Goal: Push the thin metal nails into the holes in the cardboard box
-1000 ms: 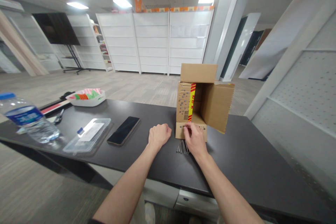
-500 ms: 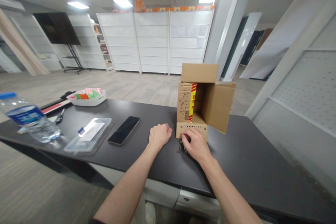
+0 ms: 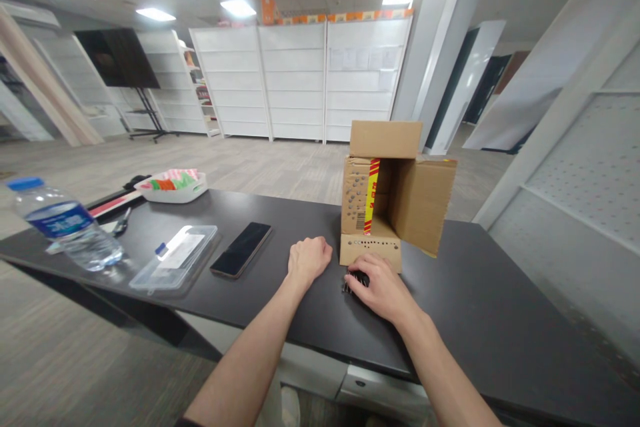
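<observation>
Curled into a fist, my left hand (image 3: pixel 310 259) rests on the dark tabletop (image 3: pixel 280 213); its palm side is hidden, so I cannot see whether anything is in it. My right hand (image 3: pixel 379 285) is bent low over some thin metal nails (image 3: pixel 346 285), with thumb and fingertips around them. Only the nail ends poke out to the left of the thumb. Just beyond the right hand stands an open cardboard box (image 3: pixel 353 193) with grey nail-head-like dots on its front left panel. The box's lower flap (image 3: pixel 371 255) bears a row of small dark holes.
To the left lie a black phone (image 3: pixel 241 250) and a clear plastic case (image 3: pixel 175 260). A water bottle (image 3: pixel 70 227) leans farther left. A white basket (image 3: pixel 175 195) with colourful contents sits at the back edge. The box's side flap (image 3: pixel 427 203) swings out rightward.
My right hand has come down from the box's lower flap onto the nails, covering most of them. My left fist stays in place. The view has shifted slightly.
</observation>
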{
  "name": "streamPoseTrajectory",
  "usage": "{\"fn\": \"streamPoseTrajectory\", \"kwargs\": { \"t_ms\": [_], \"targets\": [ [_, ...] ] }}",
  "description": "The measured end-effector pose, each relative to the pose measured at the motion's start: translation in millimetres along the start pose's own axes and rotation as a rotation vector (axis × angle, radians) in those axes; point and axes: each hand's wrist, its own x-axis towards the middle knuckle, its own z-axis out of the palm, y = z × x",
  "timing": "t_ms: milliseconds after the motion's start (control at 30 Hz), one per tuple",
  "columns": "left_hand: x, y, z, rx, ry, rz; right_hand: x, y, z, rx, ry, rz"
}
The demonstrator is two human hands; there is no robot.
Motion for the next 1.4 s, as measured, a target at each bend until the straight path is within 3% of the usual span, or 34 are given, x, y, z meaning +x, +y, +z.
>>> {"fn": "streamPoseTrajectory", "kwargs": {
  "t_ms": [1400],
  "targets": [
    [-1.4, 1.2, -2.7, 0.007, -0.006, -0.006, -6.5, -8.9, -1.5, 0.004, -0.035, -0.081]
  ]
}}
